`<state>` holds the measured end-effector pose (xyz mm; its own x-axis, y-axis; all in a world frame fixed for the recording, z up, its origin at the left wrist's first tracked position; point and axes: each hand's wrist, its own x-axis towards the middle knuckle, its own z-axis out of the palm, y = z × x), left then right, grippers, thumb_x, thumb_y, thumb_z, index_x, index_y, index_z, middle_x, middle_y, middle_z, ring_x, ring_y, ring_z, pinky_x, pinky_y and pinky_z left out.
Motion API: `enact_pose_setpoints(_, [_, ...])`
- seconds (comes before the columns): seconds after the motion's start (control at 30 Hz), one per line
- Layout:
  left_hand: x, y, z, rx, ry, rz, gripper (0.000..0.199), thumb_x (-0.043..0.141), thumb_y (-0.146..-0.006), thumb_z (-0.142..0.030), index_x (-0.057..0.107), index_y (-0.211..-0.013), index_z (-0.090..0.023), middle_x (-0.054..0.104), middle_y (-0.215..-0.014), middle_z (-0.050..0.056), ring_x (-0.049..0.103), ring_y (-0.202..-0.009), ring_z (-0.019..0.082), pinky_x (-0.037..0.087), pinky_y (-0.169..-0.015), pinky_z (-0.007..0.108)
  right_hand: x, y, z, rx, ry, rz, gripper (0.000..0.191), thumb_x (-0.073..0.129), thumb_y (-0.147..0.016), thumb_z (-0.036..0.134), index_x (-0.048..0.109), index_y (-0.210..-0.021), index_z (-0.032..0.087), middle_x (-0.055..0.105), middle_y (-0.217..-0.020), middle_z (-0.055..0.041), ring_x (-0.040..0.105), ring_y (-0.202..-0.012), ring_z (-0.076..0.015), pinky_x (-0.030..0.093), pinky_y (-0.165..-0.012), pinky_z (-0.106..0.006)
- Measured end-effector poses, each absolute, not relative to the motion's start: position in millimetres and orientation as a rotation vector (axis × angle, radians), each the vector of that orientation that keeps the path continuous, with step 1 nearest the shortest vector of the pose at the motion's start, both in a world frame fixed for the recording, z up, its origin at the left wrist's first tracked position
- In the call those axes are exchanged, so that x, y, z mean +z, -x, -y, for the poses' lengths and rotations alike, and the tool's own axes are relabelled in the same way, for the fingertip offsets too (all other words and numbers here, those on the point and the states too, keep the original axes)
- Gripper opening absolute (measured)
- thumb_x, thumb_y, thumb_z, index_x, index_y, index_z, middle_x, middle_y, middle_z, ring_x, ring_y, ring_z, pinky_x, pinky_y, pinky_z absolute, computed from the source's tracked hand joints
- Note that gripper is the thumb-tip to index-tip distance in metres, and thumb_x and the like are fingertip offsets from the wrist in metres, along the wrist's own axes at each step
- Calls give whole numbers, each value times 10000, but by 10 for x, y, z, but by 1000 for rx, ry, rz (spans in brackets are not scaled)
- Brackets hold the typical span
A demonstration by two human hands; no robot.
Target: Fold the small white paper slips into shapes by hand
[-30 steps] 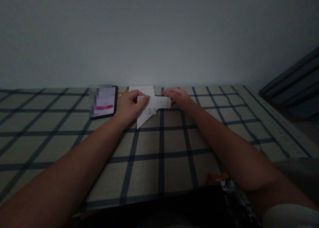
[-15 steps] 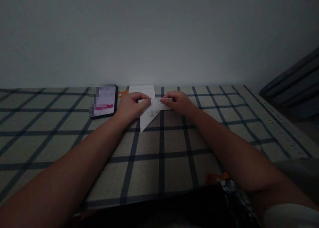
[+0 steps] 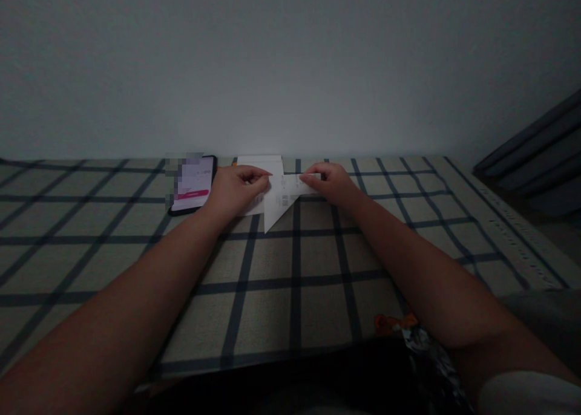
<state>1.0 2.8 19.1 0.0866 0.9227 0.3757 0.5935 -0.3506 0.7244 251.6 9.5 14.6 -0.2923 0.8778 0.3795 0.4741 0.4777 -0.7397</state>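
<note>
Between my two hands is a folded sheet of white paper (image 3: 284,194) with faint print on it. One pointed corner hangs down toward me, and a narrow strip runs to the right. My left hand (image 3: 238,188) pinches the paper's left edge between thumb and fingers. At the strip on the right, my right hand (image 3: 330,180) has it pinched the same way. Behind the paper lies a white pad or stack of sheets (image 3: 261,160), partly covered by my left hand and the folded sheet.
A phone (image 3: 193,188) with a lit screen lies left of my left hand. The checked cloth (image 3: 272,306) covers the table up to the grey wall (image 3: 290,70). Dark folded fabric (image 3: 540,161) shows at the far right.
The folded paper has shifted slightly right and away from me, its strip still in my right hand. My left hand has moved to its edge, and more white paper shows beneath that hand.
</note>
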Motion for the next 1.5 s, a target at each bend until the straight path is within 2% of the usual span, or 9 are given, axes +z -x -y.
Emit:
enact_pose_setpoints(0.4, [217, 17, -60, 1055, -1840, -1359, 317, 626, -799, -235, 833, -1028, -166, 771, -778, 61, 663, -621, 153, 542, -602, 246, 93, -2548, -137, 817, 1154, 1811, 319, 663, -832, 486, 702, -812, 169, 669, -742, -32, 551, -631, -144, 443, -563, -271])
enact_pose_setpoints(0.57, [215, -17, -36, 1182, -1636, -1238, 361, 634, -835, -321, 802, -1107, -154, 763, -848, 72, 679, -693, 169, 574, -629, 274, 102, -2541, -124, 872, 1159, 1746, 317, 686, -836, 491, 706, -839, 174, 664, -741, -32, 570, -647, -151, 480, -579, -279])
enact_pose_setpoints(0.7, [199, -65, -25, 1112, -1507, -1237, 282, 735, -794, -378, 803, -966, -165, 769, -835, 76, 675, -666, 171, 548, -586, 270, 79, -2527, -136, 896, 1175, 1714, 343, 663, -858, 517, 710, -869, 177, 666, -759, -38, 572, -657, -162, 491, -598, -297])
enact_pose_setpoints(0.8, [198, -110, -8, 1063, -1447, -1253, 206, 798, -748, -354, 781, -815, -160, 766, -782, 75, 658, -624, 155, 539, -581, 262, 34, -2534, -177, 723, 1185, 1814, 344, 629, -894, 486, 726, -920, 157, 690, -846, -76, 592, -729, -193, 503, -685, -342])
enact_pose_setpoints(0.93, [186, -167, 37, 1004, -1406, -1192, 199, 807, -764, -351, 788, -833, -165, 779, -799, 77, 666, -630, 150, 558, -588, 255, 28, -2521, -159, 198, 1126, 1957, 387, 691, -862, 288, 691, -1219, 136, 688, -1153, -143, 601, -1094, -285, 458, -980, -436])
enact_pose_setpoints(1.0, [161, -185, 57, 977, -1437, -1189, 194, 798, -786, -357, 795, -851, -174, 781, -802, 67, 665, -624, 143, 567, -588, 249, 67, -2492, -96, -1, 1093, 2062, 294, 679, -904, 292, 718, -1170, 175, 671, -1193, -136, 556, -1159, -301, 408, -1026, -452])
enact_pose_setpoints(1.07, [130, -192, 69, 958, -1497, -1183, 196, 788, -805, -378, 800, -853, -188, 780, -802, 51, 664, -624, 137, 574, -591, 241, 113, -2453, -24, -65, 1061, 2159, 189, 645, -964, 346, 748, -1022, 199, 673, -1120, -109, 555, -1093, -279, 394, -990, -427])
enact_pose_setpoints(1.27, [112, -197, 102, 909, -1493, -1082, 288, 805, -790, -473, 810, -888, -203, 778, -812, 38, 685, -643, 136, 586, -604, 231, 132, -2383, 38, 39, 940, 2338, 436, 678, -921, 613, 708, -982, 183, 674, -1016, -81, 563, -992, -241, 383, -903, -363])
enact_pose_setpoints(1.5, [148, -200, 141, 856, -1475, -999, 370, 837, -764, -498, 812, -985, -203, 791, -917, 34, 684, -700, 114, 598, -685, 225, 64, -2382, 6, 130, 860, 2269, 263, 638, -981, 427, 654, -897, 178, 667, -921, -66, 567, -906, -209, 397, -823, -325])
